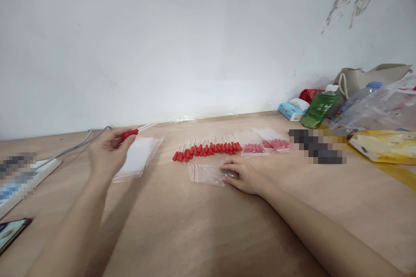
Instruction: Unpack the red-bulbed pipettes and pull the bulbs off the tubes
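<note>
My left hand (112, 149) is raised at the left, its fingers pinching the red bulb of a dropper (131, 133) whose clear tube points up and right. Behind and below that hand lies a stack of clear zip bags (139, 156). At the centre, my right hand (242, 175) rests on the table with its fingers around the end of a clear zip bag (206, 174) with a red seal line. Just beyond it, a row of red-bulbed droppers (208, 149) lies with tubes toward the wall. Filled bags of droppers (255, 148) lie to the right of the row.
A grey cable (78, 145) and a white power strip (48, 166) lie at the left, with a phone (13, 231) nearer. At the right stand a green bottle (320, 108), a blue tissue pack (292, 110), and plastic bags (383, 104). A white wall (195, 43) closes off the back.
</note>
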Demonstrator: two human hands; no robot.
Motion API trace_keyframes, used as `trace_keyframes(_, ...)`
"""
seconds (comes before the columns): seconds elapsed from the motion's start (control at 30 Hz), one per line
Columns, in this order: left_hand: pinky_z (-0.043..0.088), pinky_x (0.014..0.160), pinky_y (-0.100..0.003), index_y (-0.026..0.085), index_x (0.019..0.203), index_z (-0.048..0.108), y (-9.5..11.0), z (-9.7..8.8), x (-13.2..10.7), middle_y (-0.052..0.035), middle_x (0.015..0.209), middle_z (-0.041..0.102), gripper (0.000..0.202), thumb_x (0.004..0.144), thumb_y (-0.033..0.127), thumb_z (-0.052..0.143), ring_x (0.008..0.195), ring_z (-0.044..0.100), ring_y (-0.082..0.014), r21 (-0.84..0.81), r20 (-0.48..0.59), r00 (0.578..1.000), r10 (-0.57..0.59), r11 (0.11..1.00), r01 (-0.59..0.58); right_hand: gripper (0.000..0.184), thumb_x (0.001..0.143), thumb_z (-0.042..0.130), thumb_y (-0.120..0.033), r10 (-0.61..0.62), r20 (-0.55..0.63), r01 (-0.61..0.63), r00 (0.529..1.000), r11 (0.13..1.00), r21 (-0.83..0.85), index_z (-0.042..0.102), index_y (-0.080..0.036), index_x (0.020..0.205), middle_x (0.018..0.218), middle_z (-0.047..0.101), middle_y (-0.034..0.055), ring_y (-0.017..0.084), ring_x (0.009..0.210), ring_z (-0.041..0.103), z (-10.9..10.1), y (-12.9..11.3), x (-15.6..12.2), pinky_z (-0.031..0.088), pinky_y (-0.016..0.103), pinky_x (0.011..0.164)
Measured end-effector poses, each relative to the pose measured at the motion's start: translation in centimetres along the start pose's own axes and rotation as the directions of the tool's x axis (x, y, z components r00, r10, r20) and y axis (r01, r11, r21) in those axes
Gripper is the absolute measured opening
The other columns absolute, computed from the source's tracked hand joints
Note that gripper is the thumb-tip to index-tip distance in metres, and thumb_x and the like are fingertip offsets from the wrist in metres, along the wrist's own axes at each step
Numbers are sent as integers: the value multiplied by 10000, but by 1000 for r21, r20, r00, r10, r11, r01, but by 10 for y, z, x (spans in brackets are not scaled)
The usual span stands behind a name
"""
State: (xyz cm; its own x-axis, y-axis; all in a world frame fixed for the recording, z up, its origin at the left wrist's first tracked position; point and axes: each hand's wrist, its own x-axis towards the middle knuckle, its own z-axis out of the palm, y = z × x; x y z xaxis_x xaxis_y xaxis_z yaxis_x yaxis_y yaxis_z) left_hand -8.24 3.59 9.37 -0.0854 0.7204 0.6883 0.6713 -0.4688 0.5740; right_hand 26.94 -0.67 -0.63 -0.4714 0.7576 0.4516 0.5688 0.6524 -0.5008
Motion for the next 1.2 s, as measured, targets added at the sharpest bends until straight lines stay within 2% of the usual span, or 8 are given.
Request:
trace_keyframes(0.1, 491, 873, -392, 213, 992, 615, -10, 40, -18, -27, 1027, 643, 230, 819, 316, 504, 936, 606, -195, 126, 38, 961, 272, 953, -275, 302, 786, 550, -331, 5, 2, -5, 1000, 1000, 5, 598, -209, 1057, 1019, 567, 76, 187, 958, 509, 0, 0, 0, 418, 347, 855)
trace_keyframes(0.3, 498, 848, -324, 219, 994, 630, -21, 93, -35, -41, 1063, 638, 282, 862, 254, 383, 930, 619, -181, 184, 316, 879, 357, 886, -426, 311, 794, 537, -341, -2, 8, 2, 1000, 1000, 0, 595, -210, 1070, 1036, 559, 74, 187, 967, 503, 2, 3, -2, 416, 348, 863)
trace_keyframes(0.6, 477, 802, -338, 207, 1078, 572, -9, 94, -37, -62, 1056, 639, 336, 839, 404, 440, 891, 623, -210, 275, 514, 830, 219, 874, -401, 301, 787, 550, -334, -6, 2, 6, 1000, 1000, -5, 608, -210, 1055, 1022, 562, 74, 186, 961, 500, 3, 2, 0, 414, 342, 852)
trace_keyframes(0.73, 470, 813, -345, 165, 1094, 569, -4, 91, -38, -91, 1052, 634, 443, 781, 472, 508, 924, 603, -230, 257, 423, 880, 214, 904, -343, 305, 786, 551, -343, -6, -3, 6, 1000, 1000, -5, 608, -208, 1053, 1018, 562, 75, 184, 955, 499, 3, 4, -1, 414, 340, 849)
trace_keyframes(0.87, 419, 910, -364, 164, 1021, 606, 12, 85, -49, -80, 1015, 635, 323, 826, 384, 473, 1016, 548, -213, 172, 242, 928, 282, 929, -328, 306, 782, 552, -337, -8, 0, 8, 1000, 1000, -9, 605, -209, 1055, 1009, 560, 79, 186, 948, 502, 2, 3, 0, 414, 347, 847)
trace_keyframes(0.97, 394, 953, -361, 180, 1054, 594, 31, 82, -66, -62, 1065, 617, 302, 880, 301, 380, 1073, 513, -177, 35, 305, 911, 278, 953, -302, 306, 776, 558, -327, -11, 19, 12, 1000, 1000, -23, 603, -212, 1056, 1005, 560, 81, 189, 943, 506, 0, 1, 0, 415, 352, 841)
trace_keyframes(1.03, 350, 997, -374, 199, 1156, 535, 42, 79, -75, -55, 1195, 550, 338, 897, 291, 338, 1177, 428, -170, -36, 469, 827, 311, 942, -334, 320, 766, 570, -321, -20, 36, 21, 999, 999, -33, 598, -212, 1065, 1014, 558, 82, 193, 950, 504, -2, -1, 0, 408, 360, 851)
trace_keyframes(1.2, 101, 1068, -494, 312, 1342, 253, 42, 72, -83, -19, 1433, 215, 490, 875, 419, 359, 1322, 165, -217, -74, 858, 422, 291, 886, -459, 352, 761, 575, -346, -47, 66, 49, 997, 998, -35, 594, -220, 1088, 1067, 551, 88, 202, 992, 496, -4, -3, -1, 385, 377, 889)
